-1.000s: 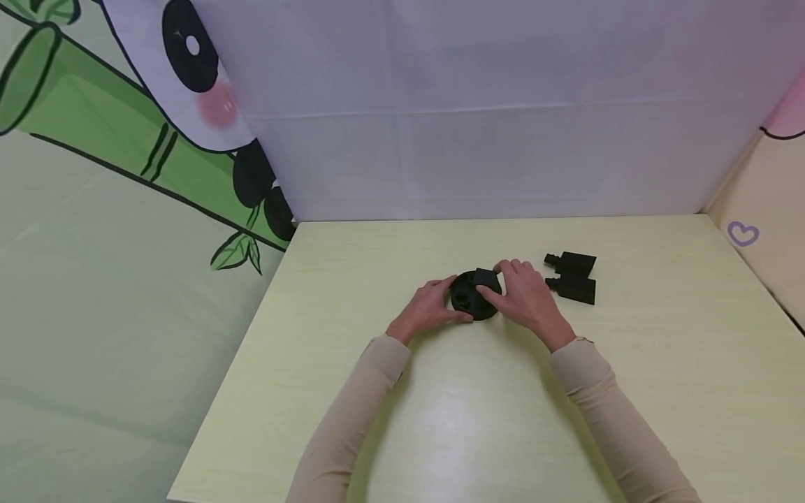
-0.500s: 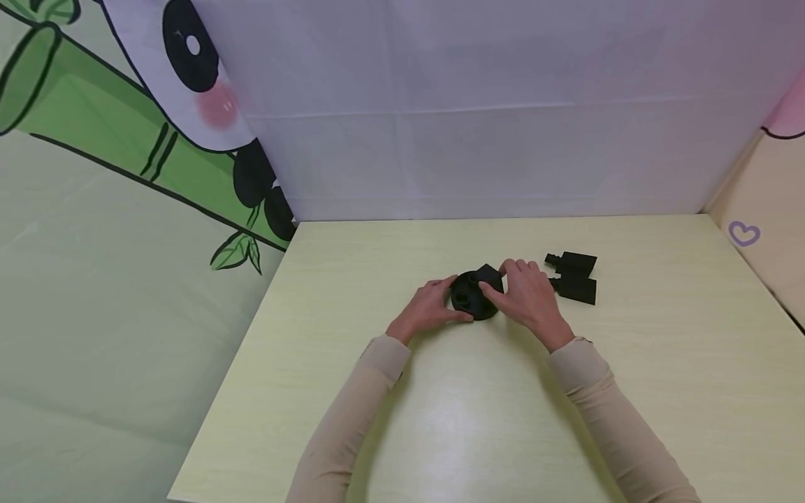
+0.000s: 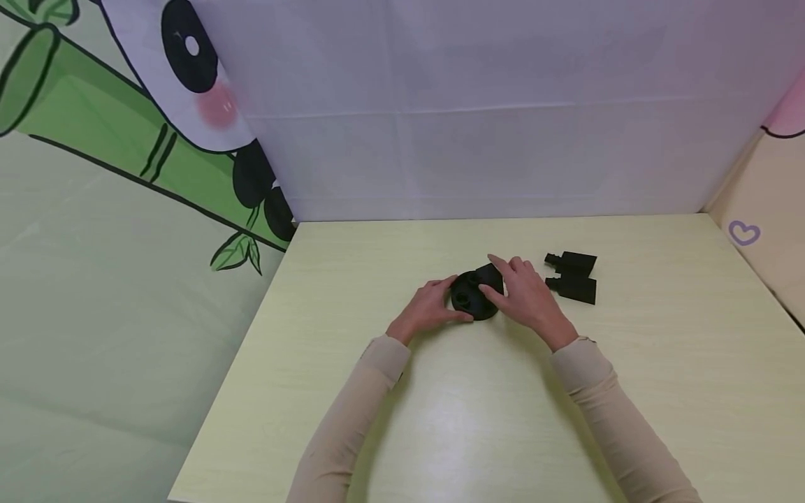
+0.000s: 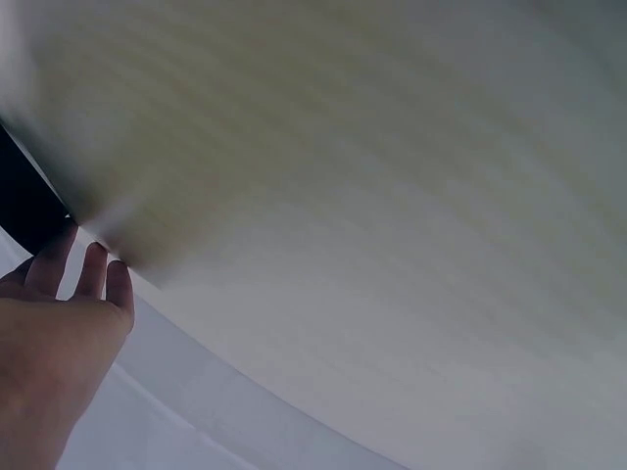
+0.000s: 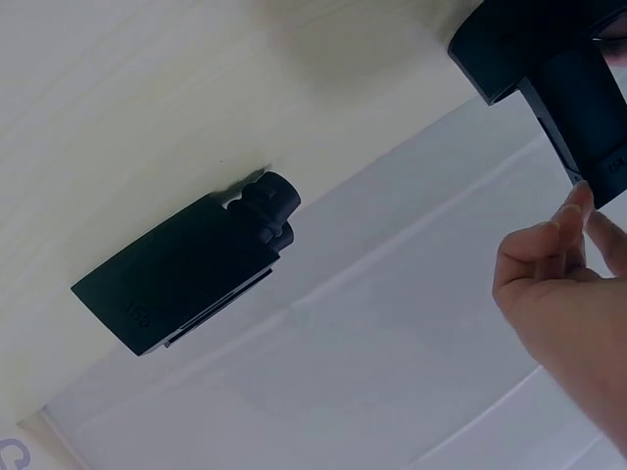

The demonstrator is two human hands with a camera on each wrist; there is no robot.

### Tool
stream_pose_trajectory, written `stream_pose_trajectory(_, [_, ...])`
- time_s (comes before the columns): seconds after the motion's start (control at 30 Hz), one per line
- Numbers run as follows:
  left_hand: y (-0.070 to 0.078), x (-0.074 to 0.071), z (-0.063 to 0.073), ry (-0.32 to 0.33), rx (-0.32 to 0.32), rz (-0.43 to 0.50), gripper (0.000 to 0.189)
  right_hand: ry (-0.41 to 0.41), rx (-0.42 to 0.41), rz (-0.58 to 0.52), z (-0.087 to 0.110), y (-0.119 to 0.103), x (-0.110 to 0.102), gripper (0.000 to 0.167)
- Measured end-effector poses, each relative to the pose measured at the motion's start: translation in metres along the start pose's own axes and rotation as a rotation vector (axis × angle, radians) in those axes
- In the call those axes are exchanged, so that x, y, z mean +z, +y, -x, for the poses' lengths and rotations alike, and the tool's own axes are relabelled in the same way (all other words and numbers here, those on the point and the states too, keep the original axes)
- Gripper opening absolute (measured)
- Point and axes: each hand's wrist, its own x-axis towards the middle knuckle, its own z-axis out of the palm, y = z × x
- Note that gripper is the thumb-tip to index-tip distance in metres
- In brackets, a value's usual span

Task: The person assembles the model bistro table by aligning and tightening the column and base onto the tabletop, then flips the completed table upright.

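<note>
A round black base (image 3: 464,288) with holes in its top is on the pale table. My left hand (image 3: 426,309) grips its left side, fingers at the far rim and thumb at the near rim. A black rectangular block (image 3: 490,276) stands up from the base's right part. My right hand (image 3: 530,297) holds this block between thumb and fingers. In the right wrist view the fingertips of the right hand (image 5: 563,284) are at the outer end of the block (image 5: 578,117). The left wrist view shows only a dark edge of the base (image 4: 27,201) beside the left fingers.
Two similar black blocks (image 3: 577,263) with narrow necks lie side by side, right of the right hand. One black block (image 5: 176,274) shows in full in the right wrist view. A pale lilac wall cloth (image 3: 440,140) hangs behind the table's far edge.
The block on the base has turned slightly and leans further right. My right index finger has lifted and shifted left over the block's far edge. My left hand stays in place.
</note>
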Motion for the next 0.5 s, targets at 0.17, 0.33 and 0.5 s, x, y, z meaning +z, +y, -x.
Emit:
stream_pose_trajectory(0.17, [-0.0016,0.0011,-0.0007,0.001,0.006,0.005,0.098,-0.002,0.017,-0.012,-0.0001,0.0004,-0.0002,0.059])
stream_pose_trajectory(0.33, [-0.003,0.0018,-0.0006,0.005,0.01,0.0,0.098,-0.021,0.061,-0.051,0.0004,0.0016,-0.0006,0.061])
stream_pose_trajectory(0.5, [-0.0037,0.0017,-0.0008,0.009,0.017,0.001,0.098,-0.008,0.075,-0.048,0.0014,0.0033,-0.0005,0.054])
